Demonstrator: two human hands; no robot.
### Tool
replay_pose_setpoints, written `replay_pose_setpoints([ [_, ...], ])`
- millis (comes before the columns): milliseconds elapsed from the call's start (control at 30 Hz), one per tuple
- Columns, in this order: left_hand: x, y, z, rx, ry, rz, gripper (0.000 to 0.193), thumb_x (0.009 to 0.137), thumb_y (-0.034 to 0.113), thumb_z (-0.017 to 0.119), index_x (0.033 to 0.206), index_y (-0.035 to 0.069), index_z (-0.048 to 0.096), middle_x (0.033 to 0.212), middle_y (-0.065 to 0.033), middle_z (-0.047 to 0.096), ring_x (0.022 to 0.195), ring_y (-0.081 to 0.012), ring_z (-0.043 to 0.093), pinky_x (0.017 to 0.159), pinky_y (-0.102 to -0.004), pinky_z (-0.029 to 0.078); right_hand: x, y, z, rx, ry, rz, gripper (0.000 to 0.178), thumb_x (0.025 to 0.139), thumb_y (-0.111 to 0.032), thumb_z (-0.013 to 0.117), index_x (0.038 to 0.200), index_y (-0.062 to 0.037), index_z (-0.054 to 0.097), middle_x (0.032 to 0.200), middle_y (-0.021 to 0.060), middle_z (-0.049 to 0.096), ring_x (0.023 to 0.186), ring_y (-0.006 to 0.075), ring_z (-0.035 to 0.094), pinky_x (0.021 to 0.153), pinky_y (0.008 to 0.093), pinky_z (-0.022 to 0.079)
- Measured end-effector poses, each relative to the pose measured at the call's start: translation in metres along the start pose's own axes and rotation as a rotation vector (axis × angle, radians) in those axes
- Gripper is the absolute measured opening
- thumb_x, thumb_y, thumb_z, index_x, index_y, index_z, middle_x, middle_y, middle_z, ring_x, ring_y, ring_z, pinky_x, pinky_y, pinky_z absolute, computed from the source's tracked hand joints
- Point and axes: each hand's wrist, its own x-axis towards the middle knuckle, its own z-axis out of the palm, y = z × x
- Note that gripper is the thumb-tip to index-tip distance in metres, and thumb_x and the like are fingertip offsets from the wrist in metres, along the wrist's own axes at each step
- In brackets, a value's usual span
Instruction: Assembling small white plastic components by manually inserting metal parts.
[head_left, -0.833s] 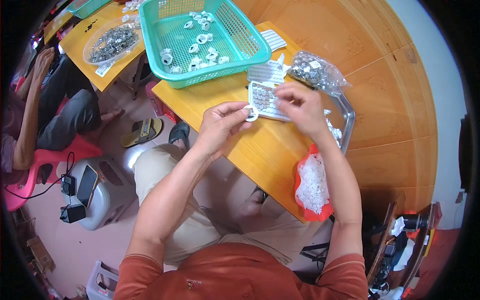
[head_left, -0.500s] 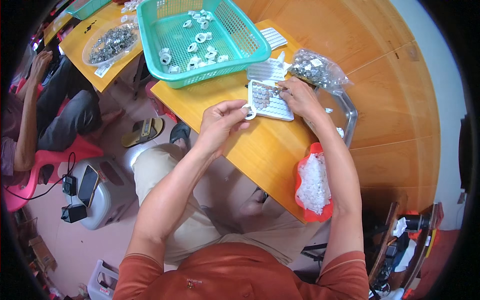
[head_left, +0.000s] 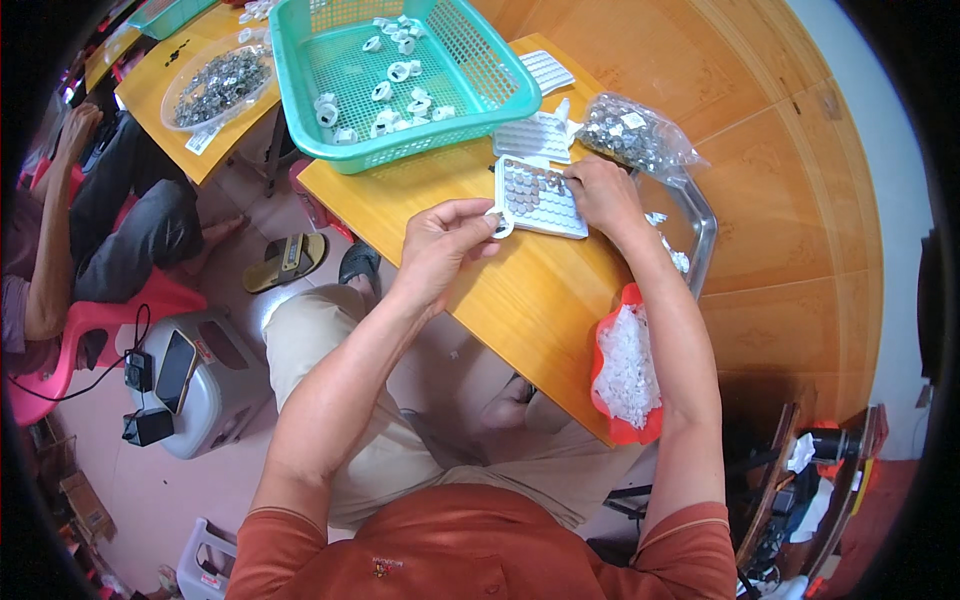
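Note:
My left hand pinches a small white ring-shaped plastic part between thumb and fingertips, just left of a white tray. Rows of small round metal discs, like button cells, fill the tray's left and upper part; its lower right shows bare pockets. At the tray's upper right edge is my right hand, its fingers bent together. Whatever lies between those fingertips is hidden. Behind the tray, a second white pocketed tray lies close by.
A green basket with several white ring parts stands at the back left. To the right are a clear bag of metal pieces, a metal tray and a red dish of white pieces. Another person sits at the left.
My right hand has shifted slightly to the right, from over the tray's discs to its edge. The left hand stays in place with the ring part.

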Motion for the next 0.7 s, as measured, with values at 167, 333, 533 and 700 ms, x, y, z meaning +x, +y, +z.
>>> replay_pose_setpoints([
  [167, -0.002, -0.001, 0.003, 0.032, -0.004, 0.017, 0.027, 0.089, 0.007, 0.067, 0.113, -0.003, 0.062, 0.100, -0.0094, 0.069, 0.084, -0.0123, 0.066, 0.072, -0.0234, 0.056, 0.009, 0.001, -0.005, -0.268, -0.088, -0.142, 0.016, 0.079, -0.007, 0.058, 0.089, -0.0014, 0.071, 0.091, 0.0201, 0.066, 0.089, 0.0370, 0.064, 0.077, 0.0460, 0.051],
  [333, -0.002, -0.001, 0.004, 0.089, 0.010, 0.010, 0.028, 0.088, 0.008, 0.068, 0.113, -0.003, 0.062, 0.099, -0.0088, 0.069, 0.081, -0.0116, 0.065, 0.071, -0.0230, 0.055, 0.024, -0.005, -0.008, -0.317, -0.180, -0.180, 0.016, 0.076, -0.006, 0.056, 0.081, -0.0003, 0.070, 0.085, 0.0233, 0.066, 0.082, 0.0387, 0.065, 0.075, 0.0469, 0.052],
  [533, -0.003, -0.001, 0.007, 0.059, 0.037, 0.036, 0.027, 0.087, 0.007, 0.069, 0.110, -0.005, 0.064, 0.091, -0.0078, 0.069, 0.074, -0.0102, 0.065, 0.066, -0.0196, 0.052, 0.029, -0.007, -0.013, -0.246, -0.199, -0.136, 0.017, 0.073, -0.011, 0.056, 0.078, -0.0018, 0.070, 0.080, 0.0252, 0.066, 0.077, 0.0405, 0.065, 0.075, 0.0474, 0.052],
  [700, -0.003, -0.002, 0.005, 0.061, 0.027, 0.030, 0.027, 0.089, 0.009, 0.068, 0.113, -0.002, 0.063, 0.098, -0.0081, 0.069, 0.080, -0.0114, 0.065, 0.070, -0.0226, 0.055, 0.018, 0.002, -0.012, -0.090, -0.105, -0.122, 0.019, 0.071, -0.014, 0.059, 0.081, -0.0029, 0.071, 0.078, 0.0226, 0.066, 0.076, 0.0397, 0.065, 0.073, 0.0451, 0.053],
])
